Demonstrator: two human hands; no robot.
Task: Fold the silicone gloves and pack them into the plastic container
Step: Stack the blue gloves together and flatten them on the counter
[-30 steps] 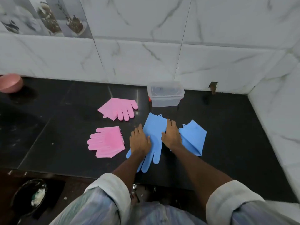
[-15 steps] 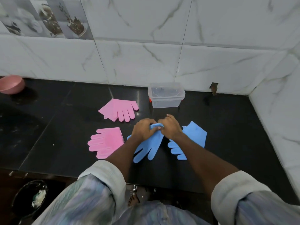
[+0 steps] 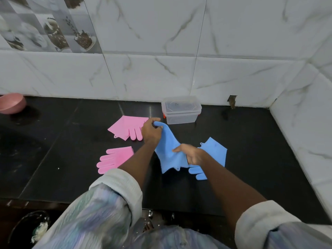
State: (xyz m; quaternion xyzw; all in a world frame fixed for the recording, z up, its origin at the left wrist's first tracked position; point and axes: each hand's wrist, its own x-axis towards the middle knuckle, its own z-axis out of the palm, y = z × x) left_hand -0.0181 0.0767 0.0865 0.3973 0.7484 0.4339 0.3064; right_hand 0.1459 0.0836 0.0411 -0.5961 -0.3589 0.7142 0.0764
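So both hands are on one blue glove (image 3: 168,151) and it's lifted off the black table (image 3: 251,159). The left hand (image 3: 150,133) has its fingers (image 3: 152,123) curled tight round the narrow end of it, up high, and the right hand (image 3: 195,155) pinches the wider part lower down, fingers (image 3: 177,150) and thumb closed on the edge, so the glove hangs stretched between the two grips with its cuff edge dangling below the right fingers. The second blue glove (image 3: 214,152) lies flat on the table just past the right fingers on the outer side, its own finger tips poking out under the right wrist. Beyond the left fingers, on their outer side, a pink glove (image 3: 125,129) lies flat, partly hidden behind that hand. Another pink glove (image 3: 115,158) sits nearer the body, beside the left forearm, bristly side up I think. The clear container (image 3: 181,112) is just beyond the left fingers against the wall (image 3: 161,72), and I can't tell if its lid is on. Way off to the left there's a pink bowl (image 3: 11,103) at the table's far edge. Rolled-up pale sleeves (image 3: 118,186) on both arms.
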